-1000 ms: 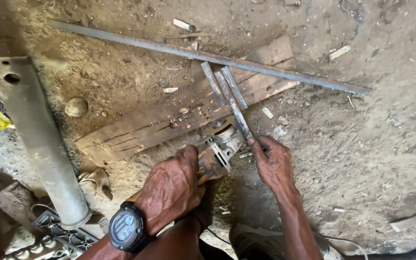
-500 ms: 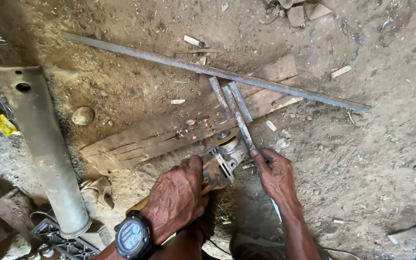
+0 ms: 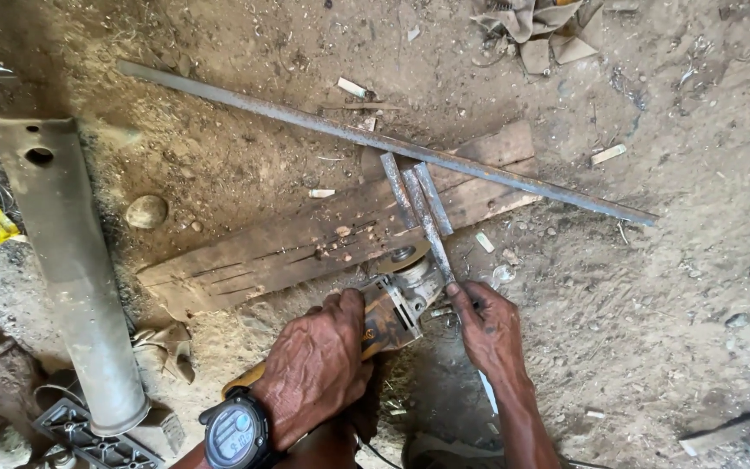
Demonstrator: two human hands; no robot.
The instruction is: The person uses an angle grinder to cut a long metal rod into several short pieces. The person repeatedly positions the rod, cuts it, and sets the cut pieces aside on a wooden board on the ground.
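My left hand (image 3: 319, 365), with a dark wristwatch (image 3: 234, 432) on the wrist, grips the body of an angle grinder (image 3: 390, 311). The grinder's disc end (image 3: 407, 256) sits against a short metal bar (image 3: 430, 227) that lies on a wooden plank (image 3: 305, 243). My right hand (image 3: 490, 326) pins down the near end of that bar. Two more short bars (image 3: 399, 187) lie beside it on the plank.
A long steel rod (image 3: 366, 137) runs diagonally across the dirt floor behind the plank. A thick grey pipe (image 3: 71, 260) lies at the left, with a round stone (image 3: 146, 211) near it. Rags (image 3: 531, 26) and scraps sit at the top.
The view has shifted so the plank and hands sit lower and further right. The grinder's disc has come up to the short bar. Both hands keep their grip.
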